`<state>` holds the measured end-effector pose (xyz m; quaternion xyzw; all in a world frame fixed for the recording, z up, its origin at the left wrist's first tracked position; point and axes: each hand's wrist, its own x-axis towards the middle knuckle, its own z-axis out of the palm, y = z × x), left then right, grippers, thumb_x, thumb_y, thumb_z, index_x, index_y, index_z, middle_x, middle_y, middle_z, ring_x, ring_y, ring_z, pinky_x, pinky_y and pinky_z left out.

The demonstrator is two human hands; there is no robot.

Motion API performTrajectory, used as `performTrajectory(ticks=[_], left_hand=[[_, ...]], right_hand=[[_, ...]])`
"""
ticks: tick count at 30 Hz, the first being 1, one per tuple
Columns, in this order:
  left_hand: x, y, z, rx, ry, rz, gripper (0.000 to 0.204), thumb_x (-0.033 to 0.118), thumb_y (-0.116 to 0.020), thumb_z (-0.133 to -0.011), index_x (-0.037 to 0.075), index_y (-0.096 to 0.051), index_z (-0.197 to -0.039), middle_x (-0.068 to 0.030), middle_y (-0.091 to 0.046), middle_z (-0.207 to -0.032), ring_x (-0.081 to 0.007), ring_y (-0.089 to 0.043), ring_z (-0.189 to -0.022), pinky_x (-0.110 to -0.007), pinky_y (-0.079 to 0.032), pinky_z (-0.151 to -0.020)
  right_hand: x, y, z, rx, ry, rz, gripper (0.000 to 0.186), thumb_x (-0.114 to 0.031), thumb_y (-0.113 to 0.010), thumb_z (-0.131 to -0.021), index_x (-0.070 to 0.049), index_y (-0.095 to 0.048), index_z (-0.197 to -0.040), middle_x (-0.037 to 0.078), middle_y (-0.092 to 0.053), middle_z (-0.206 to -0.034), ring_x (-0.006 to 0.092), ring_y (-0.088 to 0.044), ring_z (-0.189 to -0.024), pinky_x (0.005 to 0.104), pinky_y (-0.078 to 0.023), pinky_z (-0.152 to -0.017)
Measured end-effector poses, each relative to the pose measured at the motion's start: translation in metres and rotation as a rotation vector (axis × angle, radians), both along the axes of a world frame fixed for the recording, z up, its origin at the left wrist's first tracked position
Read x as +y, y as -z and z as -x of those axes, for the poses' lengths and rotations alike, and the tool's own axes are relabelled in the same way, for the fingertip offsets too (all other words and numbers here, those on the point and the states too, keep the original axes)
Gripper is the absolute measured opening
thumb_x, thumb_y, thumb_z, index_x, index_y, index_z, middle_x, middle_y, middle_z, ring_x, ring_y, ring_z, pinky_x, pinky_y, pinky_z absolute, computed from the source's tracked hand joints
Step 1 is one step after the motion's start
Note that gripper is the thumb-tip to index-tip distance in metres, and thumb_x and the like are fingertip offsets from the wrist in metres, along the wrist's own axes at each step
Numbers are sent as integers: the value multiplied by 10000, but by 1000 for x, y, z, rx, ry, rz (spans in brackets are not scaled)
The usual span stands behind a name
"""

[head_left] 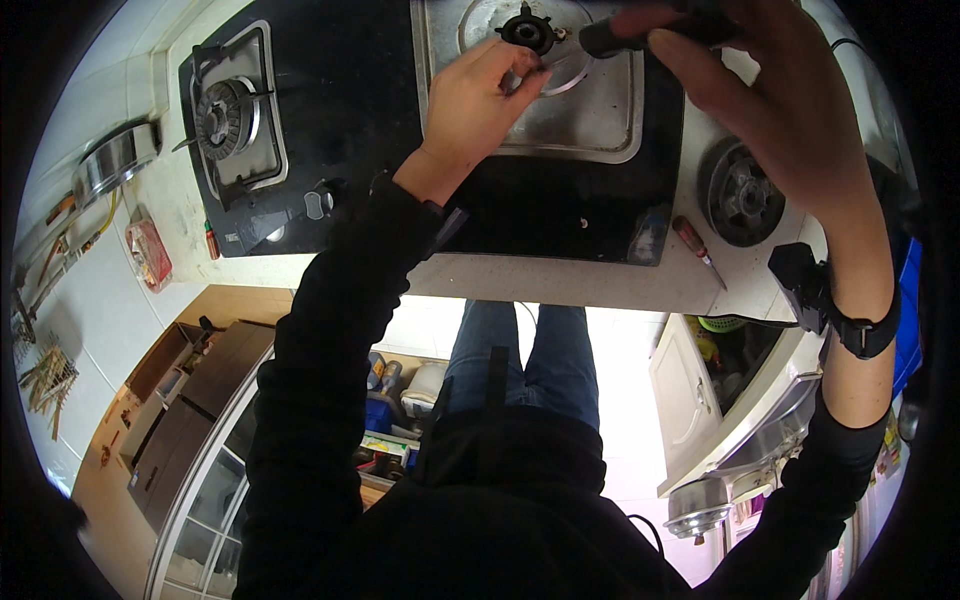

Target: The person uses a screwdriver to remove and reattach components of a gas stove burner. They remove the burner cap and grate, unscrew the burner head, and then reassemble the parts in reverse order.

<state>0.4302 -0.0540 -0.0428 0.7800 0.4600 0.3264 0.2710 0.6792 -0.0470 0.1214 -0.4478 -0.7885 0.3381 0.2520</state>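
At the far right part of a black glass gas stove (350,100), my left hand (475,105) is closed in a pinch beside the exposed burner base (528,32). Whatever its fingertips hold is too small to make out. My right hand (775,110) is closed around a black, round-ended cylindrical tool (605,38), its tip pointing left toward the burner base. The tool's exact kind is unclear, and its back end blends into the dark rim of the view. Under both lies a square metal drip tray (600,135). On the counter to the right sit a black round burner part (742,192) and a red-handled screwdriver (690,237).
The left burner (228,118) still has its pan support around it. A steel pan (115,160) is by the left wall, near a red packet (148,255). Below the counter's front edge, a white cabinet door (685,385) stands open on the right.
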Motion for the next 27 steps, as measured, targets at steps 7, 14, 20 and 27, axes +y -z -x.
performTrajectory(ticks=[7, 14, 20, 27], left_hand=[[-3, -4, -6, -7, -67, 111, 183, 140, -824, -855, 49, -707, -962, -61, -697, -823, -173, -654, -684, -289, -528, -633], [0, 5, -14, -40, -102, -23, 166, 151, -817, -828, 72, -690, -902, -30, -646, -770, -205, -634, -640, -325, -506, -581], [-1, 12, -12, 116, -159, -102, 169, 199, -819, -816, 101, -703, -888, -11, -640, -753, -196, -651, -654, -324, -504, -571], [0, 15, -14, 42, -176, -163, 166, 202, -813, -797, 110, -705, -884, -9, -654, -779, -233, -669, -689, -342, -524, -597]], right_hand=[[17, -6, 21, 40, -156, 9, 278, -121, -696, -881, -9, -552, -1090, 63, -556, -733, 149, -586, -643, 307, -500, -637], [11, -19, 22, -34, -174, -53, 261, -120, -720, -884, -37, -533, -1045, 75, -583, -775, 194, -598, -675, 337, -512, -654], [16, -8, 29, -95, -215, -143, 268, -116, -739, -864, -55, -515, -999, 82, -571, -812, 208, -590, -723, 356, -501, -696], [15, -24, 33, -207, -190, 12, 302, -107, -737, -838, -50, -524, -1044, 92, -584, -848, 251, -626, -753, 373, -501, -704]])
